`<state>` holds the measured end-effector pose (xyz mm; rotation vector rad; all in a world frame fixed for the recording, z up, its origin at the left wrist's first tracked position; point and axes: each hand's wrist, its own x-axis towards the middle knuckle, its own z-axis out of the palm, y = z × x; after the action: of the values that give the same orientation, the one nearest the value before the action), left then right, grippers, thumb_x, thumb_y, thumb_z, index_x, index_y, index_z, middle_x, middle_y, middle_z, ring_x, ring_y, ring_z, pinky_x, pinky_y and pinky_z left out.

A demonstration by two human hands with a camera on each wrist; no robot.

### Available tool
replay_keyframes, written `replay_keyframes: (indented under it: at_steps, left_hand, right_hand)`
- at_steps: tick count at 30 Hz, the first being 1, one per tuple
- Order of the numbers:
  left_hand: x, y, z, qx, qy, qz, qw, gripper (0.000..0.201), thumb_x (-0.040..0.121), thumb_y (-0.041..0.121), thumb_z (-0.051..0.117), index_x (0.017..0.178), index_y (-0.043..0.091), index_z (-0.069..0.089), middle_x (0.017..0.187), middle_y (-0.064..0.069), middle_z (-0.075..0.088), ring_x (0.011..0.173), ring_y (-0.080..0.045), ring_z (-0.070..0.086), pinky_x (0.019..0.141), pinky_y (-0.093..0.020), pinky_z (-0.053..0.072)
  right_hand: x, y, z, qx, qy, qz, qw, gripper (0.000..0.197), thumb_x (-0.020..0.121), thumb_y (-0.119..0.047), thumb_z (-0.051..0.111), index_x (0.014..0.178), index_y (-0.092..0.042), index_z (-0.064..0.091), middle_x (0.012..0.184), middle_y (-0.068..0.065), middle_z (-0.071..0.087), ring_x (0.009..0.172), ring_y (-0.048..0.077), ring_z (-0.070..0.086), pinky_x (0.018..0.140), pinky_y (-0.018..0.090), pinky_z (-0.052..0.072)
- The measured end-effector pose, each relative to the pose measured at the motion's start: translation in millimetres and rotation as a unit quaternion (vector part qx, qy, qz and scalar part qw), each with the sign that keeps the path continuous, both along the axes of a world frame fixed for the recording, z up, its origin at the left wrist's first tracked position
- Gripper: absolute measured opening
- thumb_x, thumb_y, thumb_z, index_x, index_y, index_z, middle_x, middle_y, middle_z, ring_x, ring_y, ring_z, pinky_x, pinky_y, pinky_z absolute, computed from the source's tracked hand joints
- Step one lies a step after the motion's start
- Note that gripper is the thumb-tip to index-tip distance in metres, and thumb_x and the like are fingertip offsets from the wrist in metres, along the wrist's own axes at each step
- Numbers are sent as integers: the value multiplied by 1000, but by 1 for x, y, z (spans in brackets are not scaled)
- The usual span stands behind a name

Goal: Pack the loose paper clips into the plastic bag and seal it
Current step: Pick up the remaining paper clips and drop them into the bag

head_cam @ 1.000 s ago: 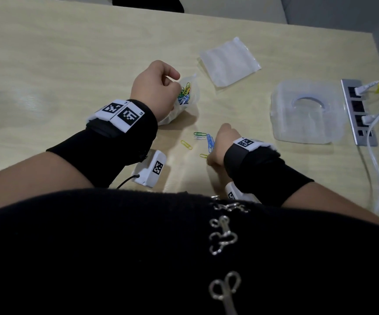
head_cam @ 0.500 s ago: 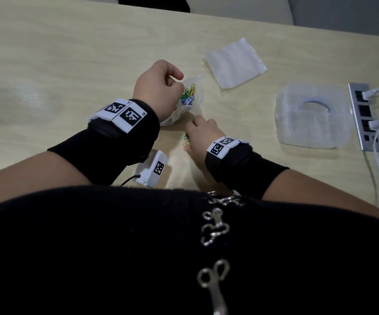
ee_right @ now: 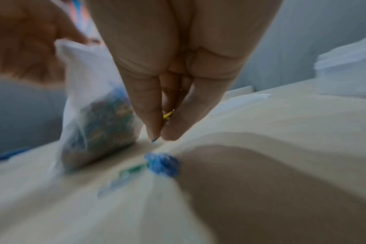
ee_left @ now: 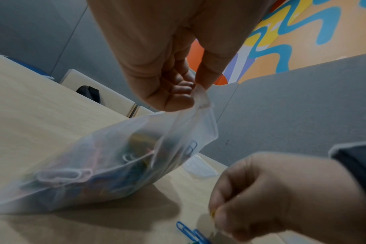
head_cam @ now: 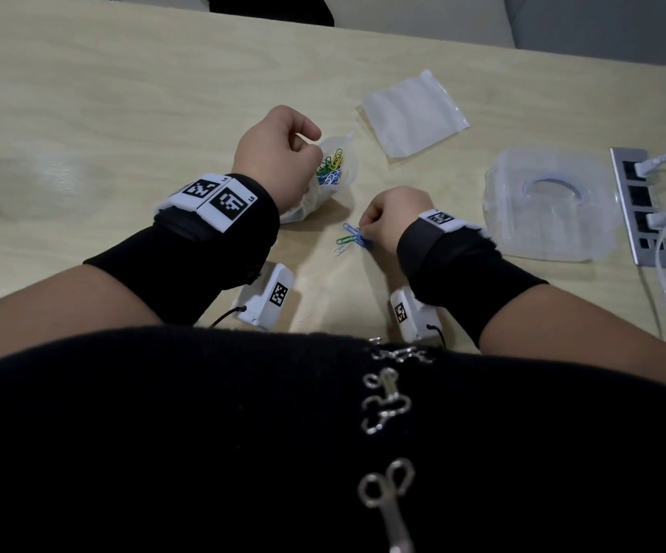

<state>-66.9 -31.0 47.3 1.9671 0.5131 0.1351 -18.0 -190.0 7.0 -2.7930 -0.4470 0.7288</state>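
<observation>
A clear plastic bag (head_cam: 337, 185) holding several coloured paper clips stands on the wooden table (head_cam: 123, 113). My left hand (head_cam: 315, 151) pinches its rim and holds the mouth up; in the left wrist view the thumb and fingers (ee_left: 178, 99) grip the bag (ee_left: 94, 165) at its top edge. My right hand (head_cam: 364, 232) is lowered over a few loose blue, green and white clips (head_cam: 348, 241). In the right wrist view its fingertips (ee_right: 155, 132) pinch together, with a yellow clip (ee_right: 167, 115) between them, just above blurred blue clips (ee_right: 162, 165).
An empty spare bag (head_cam: 411, 113) lies flat behind the hands. To the right sit a clear plastic container (head_cam: 551, 205) and a power strip (head_cam: 638, 205) with white cables. The table's far edge is near a dark chair.
My right hand has moved from beside the bag's mouth back right to the loose clips and pinched there. My left hand has kept hold of the bag.
</observation>
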Motion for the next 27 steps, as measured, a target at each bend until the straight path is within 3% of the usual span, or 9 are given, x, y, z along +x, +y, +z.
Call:
replay_keyframes:
  at_steps: [2, 4, 9, 12, 14, 18, 22, 24, 27]
  left_hand:
    - [0, 0, 0, 1, 1, 1, 1000, 18, 74, 17, 52, 75, 34, 52, 63, 6, 51, 70, -25, 58, 77, -50, 56]
    - [0, 0, 0, 1, 4, 2, 1000, 18, 74, 17, 52, 75, 34, 52, 64, 6, 51, 69, -25, 58, 77, -50, 56]
    - [-1, -5, 1, 1, 8, -4, 1000, 19, 77, 15, 53, 75, 34, 51, 71, -1, 56, 70, -30, 62, 76, -51, 55]
    - [-1, -8, 1, -5, 11, -8, 1000, 21, 77, 13, 53, 76, 34, 52, 73, -5, 58, 68, -28, 60, 74, -51, 56]
    - [-2, -8, 2, -9, 10, -4, 1000, 19, 74, 15, 52, 76, 34, 52, 72, -5, 59, 71, -33, 62, 75, -52, 56]
    - [-4, -3, 2, -13, -1, 1, 1000, 16, 71, 19, 51, 75, 35, 53, 71, -5, 59, 79, -38, 64, 77, -52, 56]
    - [-5, -2, 1, -28, -4, 10, 1000, 16, 73, 19, 52, 76, 34, 53, 68, 0, 57, 70, -30, 60, 76, -50, 57]
    - [-4, -2, 0, -34, -1, 15, 999, 15, 72, 19, 52, 76, 34, 53, 66, 4, 54, 68, -25, 58, 76, -49, 57]
    - [-4, -2, 1, -38, -3, 18, 999, 15, 72, 19, 52, 76, 34, 53, 64, 6, 53, 66, -24, 57, 76, -50, 57]
  right_hand:
    - [7, -6, 7, 89, 20, -94, 991, 7, 77, -16, 69, 74, -22, 73, 75, -4, 68, 85, 17, 70, 75, 22, 51]
    - [13, -7, 18, 194, 29, -158, 968, 14, 73, -14, 75, 62, -21, 69, 65, -5, 69, 74, 17, 72, 84, 33, 58]
    - [20, 10, 48, 332, 0, -172, 928, 23, 73, -11, 76, 63, -25, 62, 63, -5, 64, 64, 17, 69, 80, 38, 60]
    - [15, 32, 53, 278, -32, -130, 951, 24, 70, -21, 75, 81, -25, 55, 80, 1, 70, 74, 20, 71, 79, 37, 58]
    - [11, 41, 51, 230, -39, -98, 967, 28, 76, -25, 69, 98, -22, 52, 95, 3, 70, 84, 22, 69, 81, 36, 56]
    - [6, 42, 54, 214, -39, -57, 974, 26, 90, -18, 49, 116, -22, 51, 105, 2, 69, 95, 21, 64, 86, 33, 52]
    - [-2, 28, 57, 245, -75, -79, 963, 32, 88, -13, 48, 119, -19, 50, 95, -6, 62, 84, 14, 56, 73, 22, 40]
    - [-2, 19, 52, 234, -84, -125, 961, 29, 86, -11, 46, 112, -18, 55, 96, -1, 62, 86, 19, 58, 78, 24, 45]
    - [-7, 14, 21, 59, -4, -144, 988, 23, 82, -23, 54, 103, -18, 62, 111, 8, 66, 103, 34, 63, 93, 37, 49]
